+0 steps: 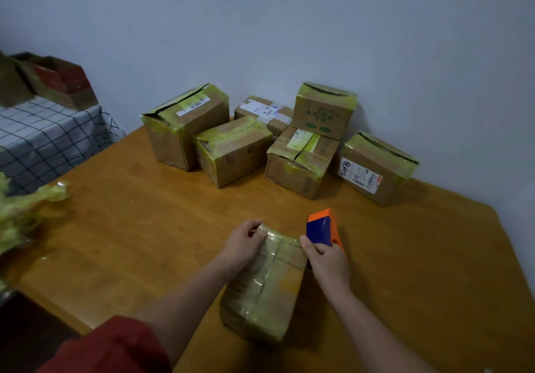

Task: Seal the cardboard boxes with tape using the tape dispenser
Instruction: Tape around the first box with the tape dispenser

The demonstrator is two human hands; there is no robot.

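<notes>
A small cardboard box (265,288) wrapped in yellowish tape lies on the wooden table (130,228) in front of me. My left hand (244,242) rests on its far left corner, fingers pinching the tape end there. My right hand (327,259) grips the blue and orange tape dispenser (321,229) at the box's far right corner. Several taped cardboard boxes (231,149) stand in a group at the back of the table near the wall.
A heap of crumpled yellowish tape (20,216) lies at the table's left edge. Beyond it is a surface with a checked cloth (43,135) carrying an open cardboard box (55,83). A grey wall closes the back.
</notes>
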